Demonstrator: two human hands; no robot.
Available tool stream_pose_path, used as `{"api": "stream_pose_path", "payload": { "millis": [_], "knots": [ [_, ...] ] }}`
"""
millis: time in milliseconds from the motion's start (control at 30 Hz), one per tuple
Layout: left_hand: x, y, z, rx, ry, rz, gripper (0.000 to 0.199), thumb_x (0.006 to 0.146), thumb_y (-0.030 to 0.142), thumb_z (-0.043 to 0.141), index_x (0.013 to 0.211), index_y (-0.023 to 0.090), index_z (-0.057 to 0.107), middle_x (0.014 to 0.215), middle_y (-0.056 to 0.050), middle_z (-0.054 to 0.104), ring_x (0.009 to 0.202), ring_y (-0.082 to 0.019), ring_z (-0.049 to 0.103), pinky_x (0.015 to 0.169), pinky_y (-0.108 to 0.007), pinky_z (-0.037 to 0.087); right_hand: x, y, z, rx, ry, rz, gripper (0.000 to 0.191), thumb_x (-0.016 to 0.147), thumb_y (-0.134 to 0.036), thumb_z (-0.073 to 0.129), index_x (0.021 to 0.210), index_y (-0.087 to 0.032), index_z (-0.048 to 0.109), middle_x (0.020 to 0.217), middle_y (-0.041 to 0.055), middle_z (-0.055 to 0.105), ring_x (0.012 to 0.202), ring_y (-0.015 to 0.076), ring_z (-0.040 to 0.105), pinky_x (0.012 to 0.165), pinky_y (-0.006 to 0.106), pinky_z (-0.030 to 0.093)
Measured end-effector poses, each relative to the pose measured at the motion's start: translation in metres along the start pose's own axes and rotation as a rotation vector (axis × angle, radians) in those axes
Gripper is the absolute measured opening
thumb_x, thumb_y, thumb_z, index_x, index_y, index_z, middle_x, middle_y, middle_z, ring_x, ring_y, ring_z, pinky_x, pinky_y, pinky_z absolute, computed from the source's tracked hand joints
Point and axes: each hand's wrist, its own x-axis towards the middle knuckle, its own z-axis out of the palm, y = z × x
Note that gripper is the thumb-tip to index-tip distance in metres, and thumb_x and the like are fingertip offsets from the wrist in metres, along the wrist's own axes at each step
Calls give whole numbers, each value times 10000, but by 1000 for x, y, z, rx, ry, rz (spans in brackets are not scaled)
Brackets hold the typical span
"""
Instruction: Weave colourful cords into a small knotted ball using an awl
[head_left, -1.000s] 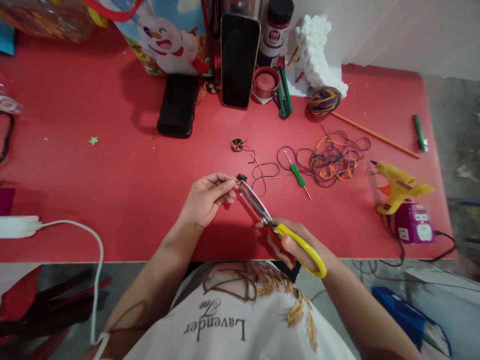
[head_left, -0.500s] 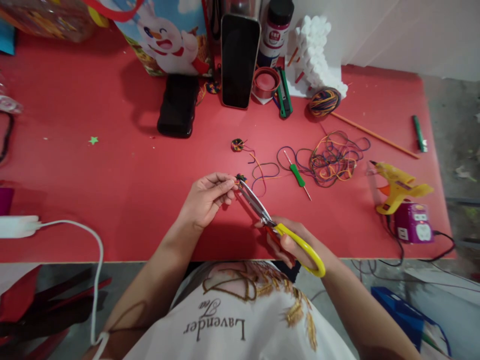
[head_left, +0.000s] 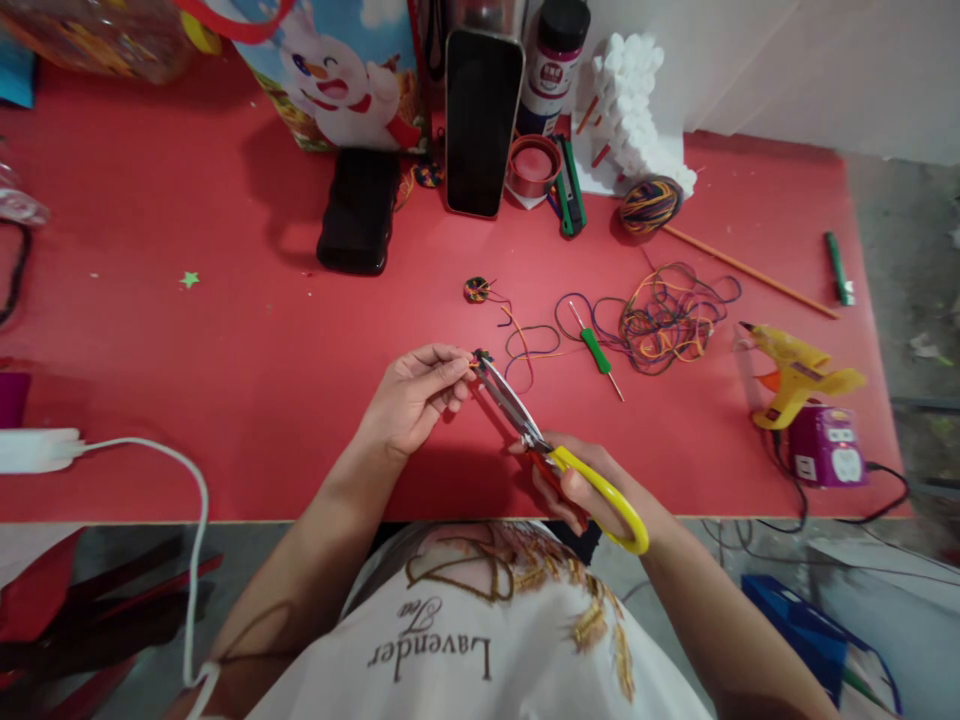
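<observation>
My left hand pinches a small multicoloured yarn piece between thumb and fingers. My right hand is wrapped round the handles of the scissors, which are yellow and red. The blade tips touch or lie right at the yarn piece; how far apart the blades are is hard to tell. Beyond my fingers, a round yarn piece lies on the red table. Its loose strand runs towards tangled yarn. A green-handled crochet hook rests beside the tangle.
At the back stand a phone, a dark bottle and a picture bag. A black case lies left of the phone. On the right are a yarn ball, a yellow glue gun and a purple box.
The scissor tips have shifted very slightly at the yarn piece. Both hands keep nearly the same place and hold.
</observation>
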Motion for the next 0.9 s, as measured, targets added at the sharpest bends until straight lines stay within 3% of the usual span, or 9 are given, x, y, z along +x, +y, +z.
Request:
{"api": "stream_pose_path", "payload": {
  "millis": [267,400,667,900],
  "knots": [
    [-2,2,-1,16,-72,-8,394,684,237,994,1026,116,840,706,-41,758,533,-80,649,461,-142,511,0,2,0,11,7,-22,700,1037,-716,553,1449,-151,578,635,-78,491,460,91,415,509,259,323],
    [-2,0,-1,58,-81,-6,365,690,237,990,1008,121,854,749,-65,785,562,-93,670,479,-158,531,0,2,0,35,13,-29,686,1032,-713,569,1445,-166,592,642,-73,501,458,84,415,495,244,324],
    [-2,-10,-2,198,-24,182,327,726,341,976,901,137,789,759,-65,796,532,-141,698,466,-240,596,2,-1,2,63,26,-16,715,1011,-736,590,1439,-163,600,656,-67,515,460,77,420,476,228,337],
    [-6,-10,2,294,-30,253,343,741,353,971,914,141,763,653,-33,758,492,-150,699,502,-256,623,3,-3,3,37,10,-25,693,1024,-726,575,1431,-166,602,632,-77,498,456,81,415,496,243,319]
  ]
}}
